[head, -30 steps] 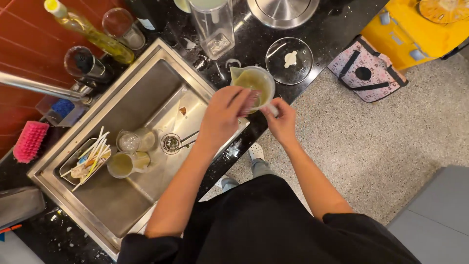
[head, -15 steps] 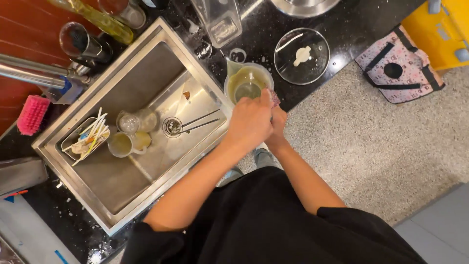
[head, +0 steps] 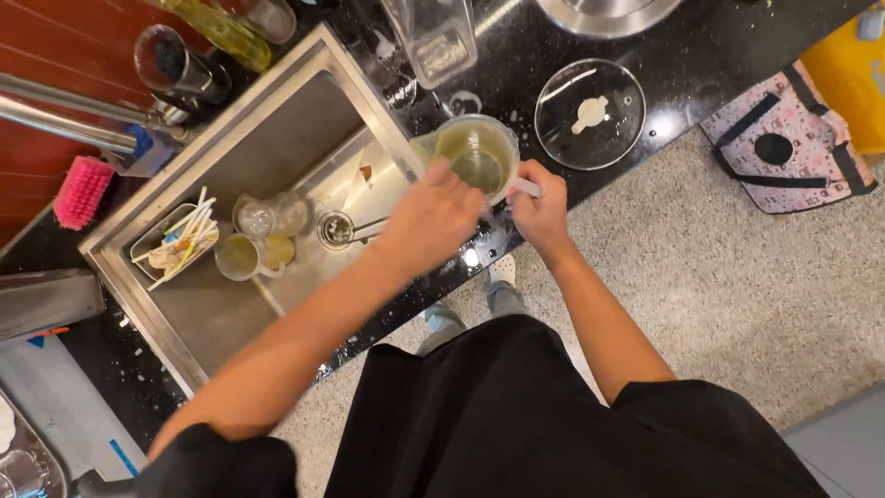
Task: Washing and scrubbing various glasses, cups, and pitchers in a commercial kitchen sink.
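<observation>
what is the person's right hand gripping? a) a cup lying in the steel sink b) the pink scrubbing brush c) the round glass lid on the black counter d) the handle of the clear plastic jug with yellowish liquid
d: the right hand is closed on the handle of the clear plastic jug with yellowish liquid at the edge of the black counter, while the left hand reaches to the jug's rim.

No packages, labels, signs or screens clearly visible.
</observation>
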